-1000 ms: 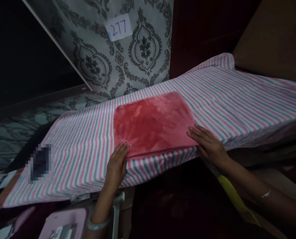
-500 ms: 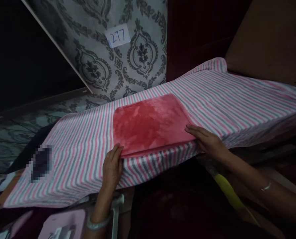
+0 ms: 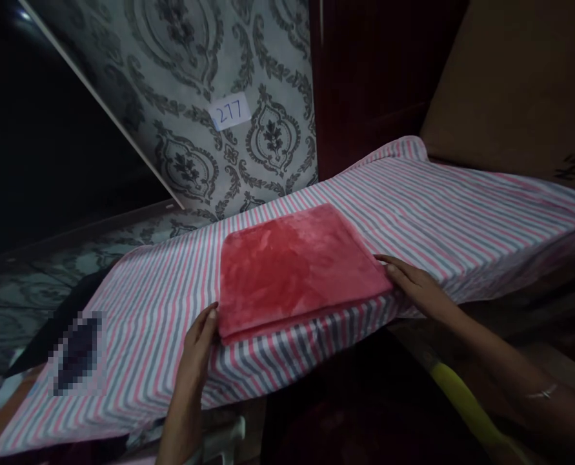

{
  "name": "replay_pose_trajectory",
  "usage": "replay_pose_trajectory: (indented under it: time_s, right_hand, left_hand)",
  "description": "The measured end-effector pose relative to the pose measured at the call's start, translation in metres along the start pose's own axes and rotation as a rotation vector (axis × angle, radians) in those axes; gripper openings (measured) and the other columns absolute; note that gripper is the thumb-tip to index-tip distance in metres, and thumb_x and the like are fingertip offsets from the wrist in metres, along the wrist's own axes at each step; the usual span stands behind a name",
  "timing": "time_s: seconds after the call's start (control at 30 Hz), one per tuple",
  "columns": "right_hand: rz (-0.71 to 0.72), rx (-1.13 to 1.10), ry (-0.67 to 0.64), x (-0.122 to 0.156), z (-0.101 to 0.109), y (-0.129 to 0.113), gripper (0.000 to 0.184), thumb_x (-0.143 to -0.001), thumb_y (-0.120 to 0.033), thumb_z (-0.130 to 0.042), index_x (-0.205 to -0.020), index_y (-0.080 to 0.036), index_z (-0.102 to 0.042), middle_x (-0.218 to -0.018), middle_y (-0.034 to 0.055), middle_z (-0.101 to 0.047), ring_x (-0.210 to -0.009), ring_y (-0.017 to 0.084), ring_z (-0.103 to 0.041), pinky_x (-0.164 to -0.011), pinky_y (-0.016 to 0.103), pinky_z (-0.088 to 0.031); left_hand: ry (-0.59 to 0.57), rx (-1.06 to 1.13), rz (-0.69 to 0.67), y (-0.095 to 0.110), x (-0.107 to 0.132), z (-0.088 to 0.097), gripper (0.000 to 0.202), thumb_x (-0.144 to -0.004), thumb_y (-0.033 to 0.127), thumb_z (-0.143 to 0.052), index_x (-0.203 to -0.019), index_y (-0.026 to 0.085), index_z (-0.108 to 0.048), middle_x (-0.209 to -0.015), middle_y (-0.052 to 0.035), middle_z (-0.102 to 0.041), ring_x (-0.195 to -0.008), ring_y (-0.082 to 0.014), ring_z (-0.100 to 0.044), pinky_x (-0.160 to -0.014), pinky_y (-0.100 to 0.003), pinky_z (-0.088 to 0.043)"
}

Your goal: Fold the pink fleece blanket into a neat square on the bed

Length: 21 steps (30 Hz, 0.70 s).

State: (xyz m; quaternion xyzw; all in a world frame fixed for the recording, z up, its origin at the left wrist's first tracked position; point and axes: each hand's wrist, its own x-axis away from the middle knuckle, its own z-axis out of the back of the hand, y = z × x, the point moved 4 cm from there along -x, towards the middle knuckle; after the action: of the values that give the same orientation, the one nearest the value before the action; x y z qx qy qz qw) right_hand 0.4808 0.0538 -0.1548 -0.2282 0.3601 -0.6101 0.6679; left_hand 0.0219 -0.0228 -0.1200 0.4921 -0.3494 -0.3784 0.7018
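A folded red plush cloth (image 3: pixel 292 271) lies flat on a striped sheet (image 3: pixel 161 323), its front edge showing stacked layers. Beside its front left corner is my left hand (image 3: pixel 197 349), fingers stretched out, with the fingertips at the fold's left edge. On the other side, my right hand (image 3: pixel 415 284) rests at the front right corner, its fingers extended along the right edge. Neither hand lifts the cloth; the undersides of the fingers are hidden.
Patterned wallpaper (image 3: pixel 272 139) with a paper marked 277 (image 3: pixel 230 111) rises behind the sheet-covered surface. A large dark panel (image 3: pixel 59 142) stands at left, a cardboard box (image 3: pixel 514 90) at back right. A blurred dark patch (image 3: pixel 78 354) is on the sheet's left end.
My left hand has shifted outward from the top of the front left corner to the cloth's left side. My right hand has slid off the top to the right edge. The view has tilted up.
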Motion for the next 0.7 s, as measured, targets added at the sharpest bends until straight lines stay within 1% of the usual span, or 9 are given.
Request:
replay_pose_trajectory:
  time_s: [0.13, 0.2, 0.3, 0.37, 0.43, 0.5, 0.57, 0.63, 0.7]
  right_hand:
    - [-0.085, -0.018, -0.041, -0.016, -0.011, -0.005, 0.061, -0.086, -0.061, -0.05, -0.131, -0.022, -0.063, -0.106, 0.0088, -0.075, -0.098, 0.03, -0.07, -0.082, 0.038, -0.056]
    - [-0.079, -0.025, -0.04, -0.021, -0.016, -0.006, 0.066, -0.08, -0.061, -0.057, -0.132, -0.02, -0.061, -0.1, 0.0096, -0.075, -0.09, 0.03, -0.071, -0.077, 0.037, -0.056]
    - [-0.028, -0.127, -0.04, -0.024, -0.02, -0.005, 0.069, -0.079, -0.059, -0.055, -0.134, -0.018, -0.058, -0.093, 0.0082, -0.074, -0.082, 0.027, -0.069, -0.072, 0.036, -0.055]
    - [-0.005, -0.211, -0.053, -0.023, -0.022, -0.002, 0.07, -0.08, -0.06, -0.053, -0.134, -0.017, -0.057, -0.091, 0.0073, -0.073, -0.081, 0.026, -0.069, -0.071, 0.036, -0.055]
    - [-0.008, -0.248, -0.055, -0.023, -0.022, 0.002, 0.069, -0.079, -0.061, -0.054, -0.13, -0.016, -0.06, -0.099, 0.0096, -0.074, -0.089, 0.027, -0.069, -0.078, 0.038, -0.056]
    - [-0.01, -0.237, -0.052, -0.026, -0.021, 0.004, 0.064, -0.077, -0.061, -0.057, -0.122, -0.017, -0.066, -0.112, 0.0124, -0.072, -0.101, 0.03, -0.068, -0.087, 0.04, -0.056]
    - [0.01, -0.193, -0.04, -0.035, -0.019, 0.004, 0.059, -0.077, -0.06, -0.058, -0.117, -0.018, -0.069, -0.117, 0.0131, -0.071, -0.106, 0.031, -0.067, -0.09, 0.041, -0.055]
    - [0.039, -0.136, -0.031, -0.053, -0.018, -0.001, 0.056, -0.078, -0.057, -0.058, -0.118, -0.019, -0.07, -0.115, 0.0129, -0.071, -0.102, 0.029, -0.068, -0.087, 0.04, -0.056]
    - [0.042, -0.075, -0.036, -0.078, -0.02, -0.007, 0.054, -0.08, -0.051, -0.057, -0.121, -0.019, -0.069, -0.112, 0.0126, -0.072, -0.096, 0.027, -0.07, -0.084, 0.037, -0.057]
  left_hand:
    - [-0.015, 0.011, 0.055, 0.002, -0.012, -0.015, 0.067, -0.067, 0.057, -0.079, -0.12, 0.019, -0.064, -0.124, -0.0143, -0.07, -0.121, -0.0332, -0.062, -0.101, -0.045, -0.051]
    - [-0.048, 0.023, 0.015, 0.003, -0.015, -0.022, 0.071, -0.063, 0.054, -0.082, -0.122, 0.02, -0.063, -0.124, -0.0137, -0.069, -0.124, -0.0332, -0.06, -0.103, -0.045, -0.05]
    - [-0.08, 0.089, -0.061, 0.006, -0.011, -0.028, 0.075, -0.061, 0.053, -0.083, -0.125, 0.021, -0.06, -0.13, -0.0121, -0.067, -0.129, -0.0316, -0.057, -0.107, -0.042, -0.048]
    - [-0.09, 0.148, -0.058, 0.008, -0.005, -0.03, 0.079, -0.061, 0.055, -0.083, -0.128, 0.022, -0.057, -0.13, -0.0115, -0.067, -0.125, -0.0312, -0.06, -0.103, -0.042, -0.051]
    - [-0.101, 0.184, -0.015, 0.01, -0.001, -0.03, 0.08, -0.058, 0.055, -0.084, -0.126, 0.022, -0.058, -0.126, -0.0112, -0.069, -0.117, -0.0317, -0.065, -0.096, -0.042, -0.055]
    - [-0.12, 0.188, 0.035, 0.012, -0.002, -0.028, 0.075, -0.056, 0.055, -0.085, -0.118, 0.021, -0.063, -0.119, -0.0116, -0.072, -0.111, -0.0331, -0.067, -0.09, -0.043, -0.057]
    - [-0.107, 0.147, 0.048, 0.017, -0.009, -0.024, 0.064, -0.055, 0.056, -0.085, -0.105, 0.02, -0.069, -0.112, -0.0121, -0.074, -0.109, -0.0344, -0.068, -0.086, -0.042, -0.057]
    - [-0.064, 0.079, 0.009, 0.027, -0.024, -0.02, 0.056, -0.053, 0.057, -0.084, -0.093, 0.02, -0.072, -0.105, -0.0122, -0.076, -0.109, -0.0339, -0.067, -0.085, -0.04, -0.057]
    - [-0.069, 0.028, -0.019, 0.039, -0.044, -0.022, 0.05, -0.052, 0.058, -0.083, -0.082, 0.019, -0.073, -0.092, -0.0111, -0.076, -0.101, -0.0315, -0.068, -0.08, -0.036, -0.056]
